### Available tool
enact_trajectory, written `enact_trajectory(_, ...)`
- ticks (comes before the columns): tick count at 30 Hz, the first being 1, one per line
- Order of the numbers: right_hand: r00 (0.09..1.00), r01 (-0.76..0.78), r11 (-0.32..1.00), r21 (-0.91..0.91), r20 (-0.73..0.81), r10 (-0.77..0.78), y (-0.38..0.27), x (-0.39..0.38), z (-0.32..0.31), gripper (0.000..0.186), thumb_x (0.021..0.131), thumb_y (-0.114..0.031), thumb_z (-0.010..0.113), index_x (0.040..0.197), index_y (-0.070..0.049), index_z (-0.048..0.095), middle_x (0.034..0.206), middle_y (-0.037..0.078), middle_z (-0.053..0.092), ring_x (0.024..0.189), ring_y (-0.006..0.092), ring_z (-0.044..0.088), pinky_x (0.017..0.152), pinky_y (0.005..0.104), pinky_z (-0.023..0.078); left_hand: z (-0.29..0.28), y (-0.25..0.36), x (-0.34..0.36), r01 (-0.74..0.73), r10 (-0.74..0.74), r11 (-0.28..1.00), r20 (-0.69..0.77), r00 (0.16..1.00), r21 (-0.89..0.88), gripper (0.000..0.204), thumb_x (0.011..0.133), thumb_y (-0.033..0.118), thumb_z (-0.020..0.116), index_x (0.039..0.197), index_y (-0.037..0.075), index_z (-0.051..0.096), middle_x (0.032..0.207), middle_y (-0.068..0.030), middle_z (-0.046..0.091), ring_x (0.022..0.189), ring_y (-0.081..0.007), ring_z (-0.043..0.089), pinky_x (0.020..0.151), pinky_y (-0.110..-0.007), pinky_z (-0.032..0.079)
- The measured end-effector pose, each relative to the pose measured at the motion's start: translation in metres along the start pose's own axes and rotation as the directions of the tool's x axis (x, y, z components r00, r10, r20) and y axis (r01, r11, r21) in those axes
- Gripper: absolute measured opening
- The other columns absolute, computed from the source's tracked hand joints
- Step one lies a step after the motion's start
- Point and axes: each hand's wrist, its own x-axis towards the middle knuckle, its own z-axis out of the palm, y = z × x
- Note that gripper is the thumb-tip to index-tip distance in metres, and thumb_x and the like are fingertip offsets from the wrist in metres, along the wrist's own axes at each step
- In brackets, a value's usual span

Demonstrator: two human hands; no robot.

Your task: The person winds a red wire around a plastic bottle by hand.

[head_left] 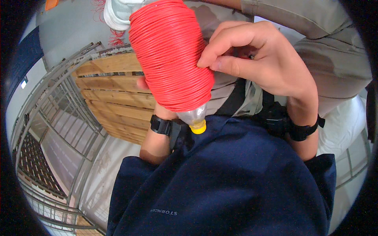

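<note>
Probable winding step: right hand [262, 55], 2 fingertips pinching red cord [171, 55] at right edge of bottle [193, 115]; left hand [142, 83] behind, fingers too hidden to tell; next, even tension needed.

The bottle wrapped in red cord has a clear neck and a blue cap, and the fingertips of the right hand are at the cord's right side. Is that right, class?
Not quite: the cap is yellow, not blue, as the head view shows. The bottle's clear neck, the red cord and the right hand are as stated.
</note>
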Motion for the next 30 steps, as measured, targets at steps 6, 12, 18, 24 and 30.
enact_trajectory(6, 0.996, -0.073, 0.997, -0.021, 0.044, 0.074, -0.003, 0.001, -0.003, 0.01, 0.084, 0.006, 0.067, 0.094, 0.003, 0.07, 0.091, 0.007, 0.066, 0.085, 0.0136, 0.064, 0.077, 0.0245, 0.05, -0.006, -0.007, 0.006, 0.026, 0.054, 0.949, 0.244, 0.968, -0.314, 0.096, 0.078, 0.077, 0.053, 0.141, 0.006, 0.04, 0.139, -0.0152, 0.049, 0.123, -0.0339, 0.05, 0.108, -0.048, 0.042)
enact_trajectory(12, 0.994, -0.094, 0.995, 0.019, 0.048, 0.093, -0.002, 0.001, -0.003, 0.009, 0.083, 0.003, 0.07, 0.092, 0.002, 0.069, 0.087, 0.005, 0.065, 0.082, 0.0122, 0.063, 0.075, 0.0236, 0.05, -0.007, -0.001, 0.008, 0.107, 0.062, 0.905, 0.376, 0.925, -0.412, 0.086, 0.085, 0.072, 0.051, 0.141, 0.006, 0.041, 0.136, -0.0143, 0.05, 0.122, -0.0324, 0.051, 0.105, -0.046, 0.045)
enact_trajectory(18, 0.967, -0.256, 0.967, 0.008, -0.005, 0.256, -0.005, 0.001, -0.005, 0.022, 0.08, -0.004, 0.078, 0.088, -0.004, 0.058, 0.084, -0.001, 0.06, 0.074, 0.0053, 0.056, 0.067, 0.0188, 0.045, -0.018, -0.013, 0.021, 0.232, 0.136, 0.801, 0.545, 0.827, -0.553, 0.081, 0.092, 0.062, 0.049, 0.145, 0.002, 0.036, 0.138, -0.022, 0.05, 0.123, -0.0371, 0.053, 0.103, -0.047, 0.047)
enact_trajectory(24, 0.96, -0.272, 0.962, 0.035, -0.062, 0.274, 0.005, 0.0, -0.003, 0.026, 0.08, -0.006, 0.079, 0.089, -0.005, 0.054, 0.081, -0.002, 0.059, 0.074, 0.0039, 0.056, 0.067, 0.0182, 0.046, 0.002, 0.001, 0.014, 0.41, 0.024, 0.663, 0.565, 0.825, -0.627, 0.109, 0.074, 0.078, 0.059, 0.145, 0.0, 0.034, 0.135, -0.0283, 0.05, 0.122, -0.0423, 0.053, 0.102, -0.049, 0.049)
enact_trajectory(30, 0.966, -0.255, 0.958, 0.131, 0.001, 0.258, 0.004, 0.003, -0.001, 0.015, 0.082, -0.002, 0.076, 0.087, -0.001, 0.062, 0.081, 0.0, 0.063, 0.077, 0.0057, 0.059, 0.07, 0.0196, 0.048, -0.006, -0.006, 0.018, 0.274, 0.118, 0.754, 0.534, 0.838, -0.597, 0.119, 0.064, 0.081, 0.064, 0.144, -0.001, 0.035, 0.135, -0.0278, 0.05, 0.121, -0.0411, 0.053, 0.101, -0.049, 0.05)
